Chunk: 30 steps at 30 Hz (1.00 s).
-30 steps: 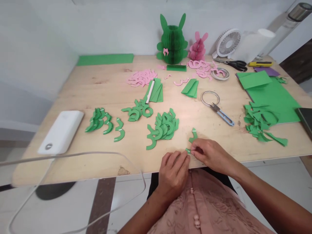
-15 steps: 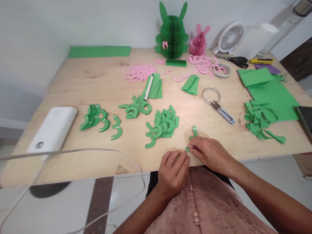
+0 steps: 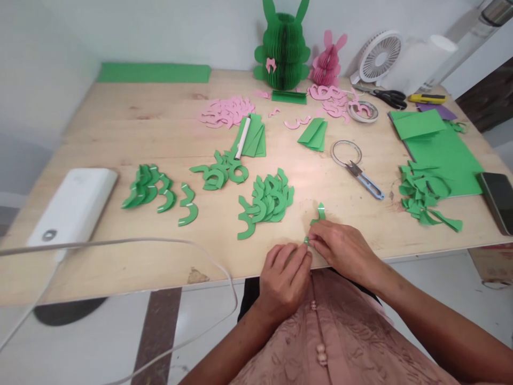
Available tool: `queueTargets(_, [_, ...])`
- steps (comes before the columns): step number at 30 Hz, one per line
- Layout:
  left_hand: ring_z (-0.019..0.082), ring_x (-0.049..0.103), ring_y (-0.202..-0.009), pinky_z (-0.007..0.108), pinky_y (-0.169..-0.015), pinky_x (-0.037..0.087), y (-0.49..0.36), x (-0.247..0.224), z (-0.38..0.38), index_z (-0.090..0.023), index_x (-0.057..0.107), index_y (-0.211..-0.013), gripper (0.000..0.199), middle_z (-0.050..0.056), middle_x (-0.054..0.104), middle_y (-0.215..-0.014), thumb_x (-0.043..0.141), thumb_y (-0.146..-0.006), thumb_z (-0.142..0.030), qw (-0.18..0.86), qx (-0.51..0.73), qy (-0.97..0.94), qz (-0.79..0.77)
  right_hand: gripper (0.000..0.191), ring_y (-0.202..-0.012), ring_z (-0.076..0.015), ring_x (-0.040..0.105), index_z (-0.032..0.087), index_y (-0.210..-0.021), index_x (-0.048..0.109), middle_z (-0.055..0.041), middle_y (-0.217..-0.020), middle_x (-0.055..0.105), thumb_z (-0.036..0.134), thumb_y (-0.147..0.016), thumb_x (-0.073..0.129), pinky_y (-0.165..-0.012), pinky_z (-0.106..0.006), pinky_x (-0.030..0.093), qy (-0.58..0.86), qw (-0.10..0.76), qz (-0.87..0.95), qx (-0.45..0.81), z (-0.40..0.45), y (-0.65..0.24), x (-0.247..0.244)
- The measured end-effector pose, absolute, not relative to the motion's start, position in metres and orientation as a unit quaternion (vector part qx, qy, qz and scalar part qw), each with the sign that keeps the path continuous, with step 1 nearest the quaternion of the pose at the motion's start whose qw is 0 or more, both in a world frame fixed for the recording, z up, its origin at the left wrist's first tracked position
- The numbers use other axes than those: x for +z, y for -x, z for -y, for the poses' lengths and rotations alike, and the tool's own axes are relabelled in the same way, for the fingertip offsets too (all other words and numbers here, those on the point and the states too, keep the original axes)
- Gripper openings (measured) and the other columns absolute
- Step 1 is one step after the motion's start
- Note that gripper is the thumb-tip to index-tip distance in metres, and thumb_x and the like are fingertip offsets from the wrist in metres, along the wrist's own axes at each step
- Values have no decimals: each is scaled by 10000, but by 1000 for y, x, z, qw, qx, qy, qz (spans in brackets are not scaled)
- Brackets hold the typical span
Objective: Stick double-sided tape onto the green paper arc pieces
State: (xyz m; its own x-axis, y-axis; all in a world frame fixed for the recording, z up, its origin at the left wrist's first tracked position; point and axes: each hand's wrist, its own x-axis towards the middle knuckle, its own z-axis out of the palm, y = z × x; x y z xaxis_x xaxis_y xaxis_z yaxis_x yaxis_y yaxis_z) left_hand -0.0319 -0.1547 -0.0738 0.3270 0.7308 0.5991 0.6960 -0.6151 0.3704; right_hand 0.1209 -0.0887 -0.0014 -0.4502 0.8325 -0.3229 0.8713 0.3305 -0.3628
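Close to the table's front edge lies a wavy green paper cutout (image 3: 320,210) with a pale stripe across its upper tip. My right hand (image 3: 340,243) covers its middle, thumb and fingertips pinched together on it. Palm down beside it rests my left hand (image 3: 285,275), fingers laid out on the table and one fingertip touching the cutout's lower end. Left of my hands is a heap of similar green cutouts (image 3: 270,198). Farther left, a striped single cutout (image 3: 188,206) lies by an overlapping row of striped cutouts (image 3: 144,187).
Thread snips (image 3: 365,181) lie by a tape ring (image 3: 346,154). Green scraps (image 3: 425,190) and a phone (image 3: 497,200) are at right. A white power bank (image 3: 76,206) with a cable sits left. Honeycomb paper rabbits (image 3: 284,53), pink cutouts (image 3: 228,112) and a fan (image 3: 380,56) are behind.
The view has tilted down slightly, so things on the table sit higher in the picture. My hands stay at the same cutout with only slight finger movement.
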Motion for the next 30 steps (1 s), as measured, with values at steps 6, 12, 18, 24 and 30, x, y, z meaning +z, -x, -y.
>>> queueTargets(6, [255, 598, -978, 427, -849, 443, 32, -77, 155, -122, 634, -998, 239, 112, 703, -1029, 585, -767, -83, 25, 390, -813, -431, 120, -729, -158, 552, 196, -779, 547, -25, -791, 619, 189, -874, 474, -616, -253, 322, -531, 43, -810, -243, 89, -119, -1])
queueTargets(12, [245, 598, -989, 422, -857, 441, 32, -76, 156, -135, 627, -1026, 245, 108, 703, -1032, 548, -797, -95, 29, 380, -814, -438, 121, -727, -159, 562, 198, -778, 552, -30, -790, 625, 187, -868, 472, -600, -252, 316, -534, 46, -812, -231, 89, -119, -3])
queueTargets(18, [245, 595, -998, 411, -858, 439, 32, -75, 155, -123, 633, -991, 225, 121, 699, -1031, 561, -781, -89, 24, 387, -811, -437, 115, -712, -150, 553, 195, -770, 553, -26, -779, 618, 173, -857, 481, -602, -250, 311, -533, 41, -814, -227, 89, -118, -3])
queueTargets(24, [243, 591, -990, 406, -859, 432, 32, -75, 155, -121, 637, -969, 209, 126, 690, -1061, 538, -787, -90, 21, 374, -815, -442, 108, -724, -146, 562, 194, -776, 549, -15, -789, 622, 191, -866, 489, -604, -246, 309, -537, 55, -813, -219, 89, -117, -3])
queueTargets(30, [246, 585, -1016, 408, -872, 423, 32, -75, 156, -125, 631, -985, 219, 133, 685, -1080, 514, -801, -103, 21, 361, -818, -447, 121, -694, -156, 573, 187, -769, 557, -25, -780, 629, 198, -862, 479, -573, -264, 295, -535, 68, -820, -193, 89, -115, -3])
